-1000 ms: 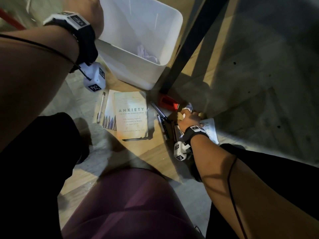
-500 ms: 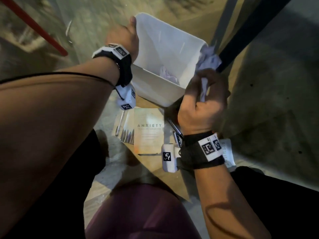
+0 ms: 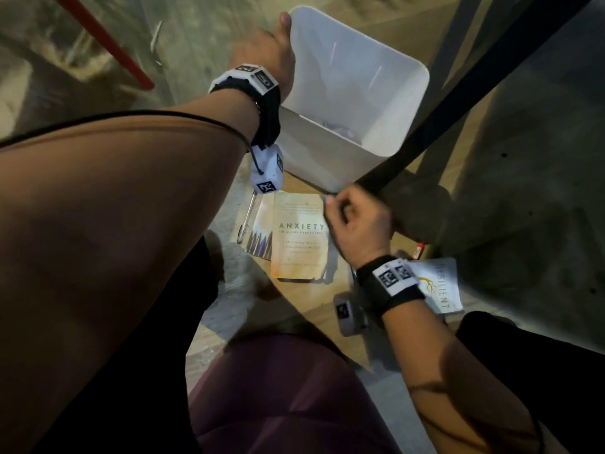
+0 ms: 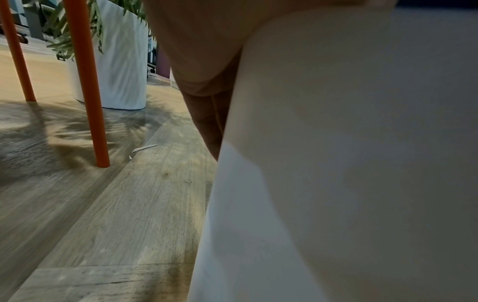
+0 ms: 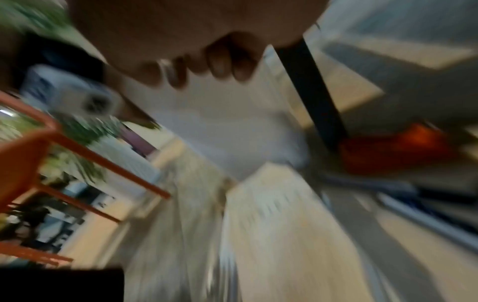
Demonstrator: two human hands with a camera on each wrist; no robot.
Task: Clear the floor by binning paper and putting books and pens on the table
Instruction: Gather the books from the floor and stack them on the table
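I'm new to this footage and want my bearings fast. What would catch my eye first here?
The white bin stands out at top centre, tilted toward the camera, with the left hand gripping its rim and crumpled paper inside. Just below it on the floor lies the ANXIETY book, with the right hand, fingers curled, hovering at its right edge. A RESILIENT book peeks out beside the right wrist.

"ANXIETY" on tan bk (image 3: 299,235); "RESILIENT" on white bk (image 3: 442,285).
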